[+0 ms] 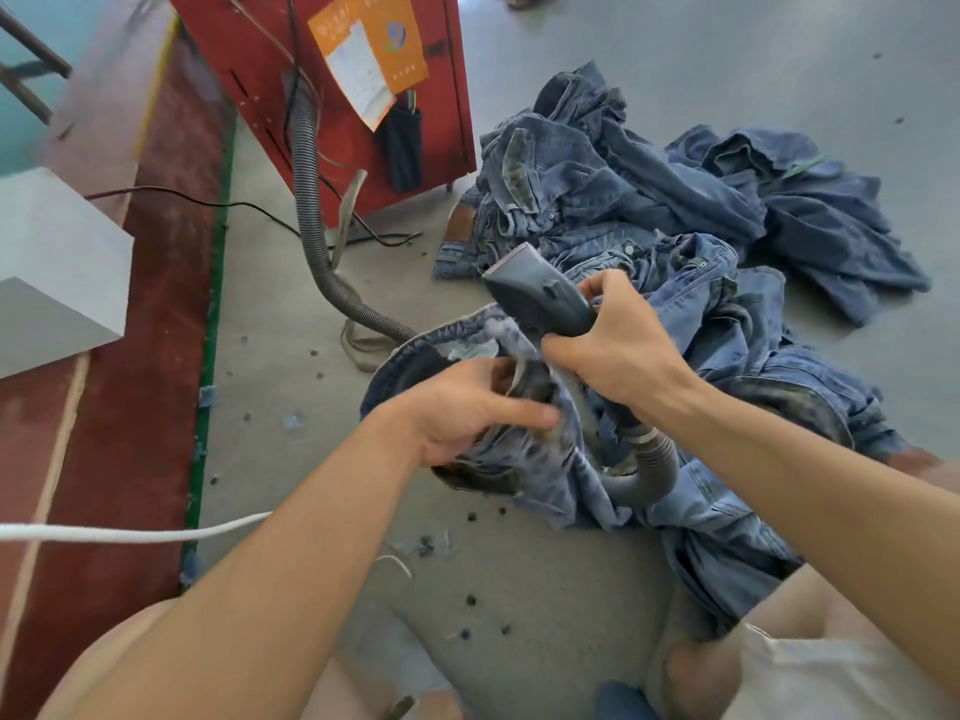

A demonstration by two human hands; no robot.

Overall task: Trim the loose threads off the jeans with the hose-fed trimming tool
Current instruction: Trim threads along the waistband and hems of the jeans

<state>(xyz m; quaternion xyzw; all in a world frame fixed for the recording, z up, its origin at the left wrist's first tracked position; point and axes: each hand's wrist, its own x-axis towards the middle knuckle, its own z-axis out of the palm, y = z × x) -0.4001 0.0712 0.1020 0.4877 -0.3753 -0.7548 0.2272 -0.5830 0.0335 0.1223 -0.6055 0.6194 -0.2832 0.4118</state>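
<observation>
While the jeans [524,459] lay bunched on the floor [545,589], left hand [467,413] fingers gripped the denim; right hand [618,350] clenched the trimming tool [540,298]. Risk: slack folds could snag; hose [649,470] could drag.

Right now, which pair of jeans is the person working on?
The jeans nearest the person, bunched under both hands: the left hand grips their fabric and the right hand holds the trimming tool over them. The other jeans lie untouched behind.

Both hands [470,407] [618,350] curled, gripping.
</observation>
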